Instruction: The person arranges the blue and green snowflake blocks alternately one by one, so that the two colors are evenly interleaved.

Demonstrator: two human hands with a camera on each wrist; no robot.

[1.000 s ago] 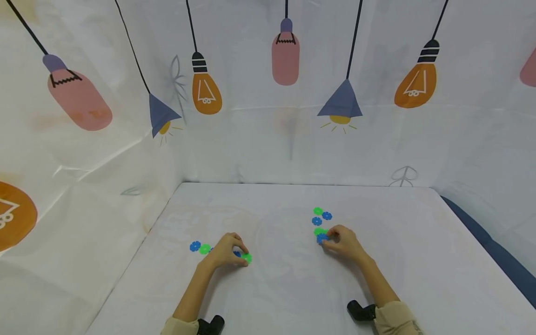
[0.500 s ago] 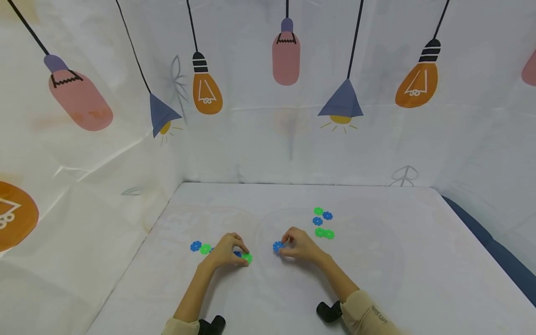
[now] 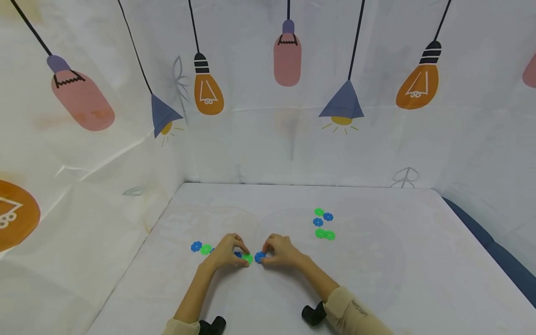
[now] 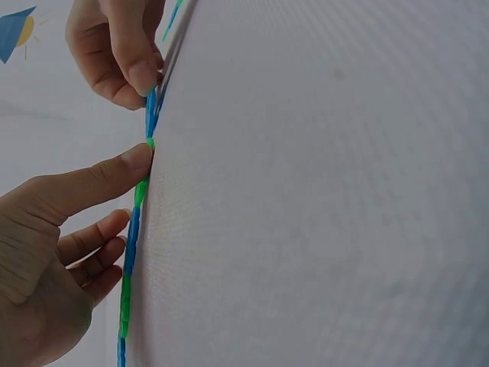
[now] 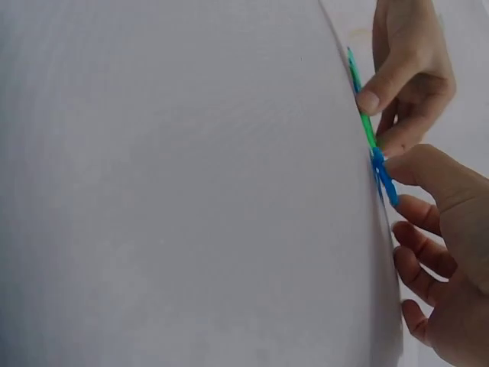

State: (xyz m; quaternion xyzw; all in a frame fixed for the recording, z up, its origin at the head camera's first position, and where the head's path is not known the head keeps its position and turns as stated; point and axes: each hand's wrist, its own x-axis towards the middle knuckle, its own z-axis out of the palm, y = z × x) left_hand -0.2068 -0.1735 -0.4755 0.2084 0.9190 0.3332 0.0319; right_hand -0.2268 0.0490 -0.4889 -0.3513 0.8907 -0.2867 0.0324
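In the head view, flower-shaped plastic discs in blue and green lie in a row on the white table, partly hidden under my left hand point(image 3: 226, 251). That hand pinches the green disc point(image 3: 249, 258) at the row's right end between thumb and finger. Close to its right, my right hand point(image 3: 282, 252) pinches a blue disc point(image 3: 259, 257). From the right wrist, this blue disc point(image 5: 386, 183) looks tilted, its far edge right at the green one point(image 5: 368, 130). The left wrist view shows the row edge-on, with a blue disc point(image 4: 133, 241) beside the left fingers.
Toward the back right lie several loose discs, among them a green disc point(image 3: 319, 212), a blue disc point(image 3: 328, 217) and two green discs point(image 3: 325, 234) side by side. The white table point(image 3: 377, 279) ends at a wall sheet point(image 3: 251, 144) printed with lamps.
My right hand has picked up the blue disc from the group at the right and carried it left to the row's end. The left hand has stayed in place.
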